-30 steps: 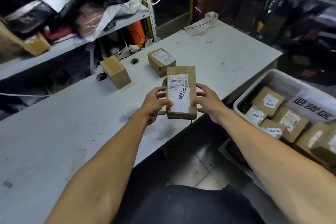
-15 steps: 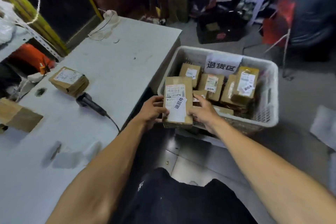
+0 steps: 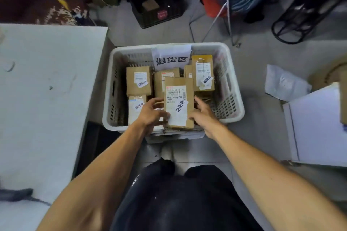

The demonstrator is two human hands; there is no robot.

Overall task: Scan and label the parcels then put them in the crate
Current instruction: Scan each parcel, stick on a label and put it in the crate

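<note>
A: Why is the white slatted plastic crate (image 3: 230,82) on the floor just beside the pale grey counter (image 3: 47,80)?

B: Likely for a short carry. At least 4 labelled boxes already lie inside.

A: And the brown cardboard parcel (image 3: 179,102)?

B: Over the crate's near side, label up. The left hand (image 3: 150,113) pinches its edge; the right hand (image 3: 203,113) has relaxed fingers beside it, probably letting go.

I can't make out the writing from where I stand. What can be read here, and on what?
"退货区": paper sign on the crate's far wall.
"退回件": sticker on the parcel between the left hand and right hand; same on three parcels already inside.
Shipping-label print and barcode numbers: too small and blurred.
</note>
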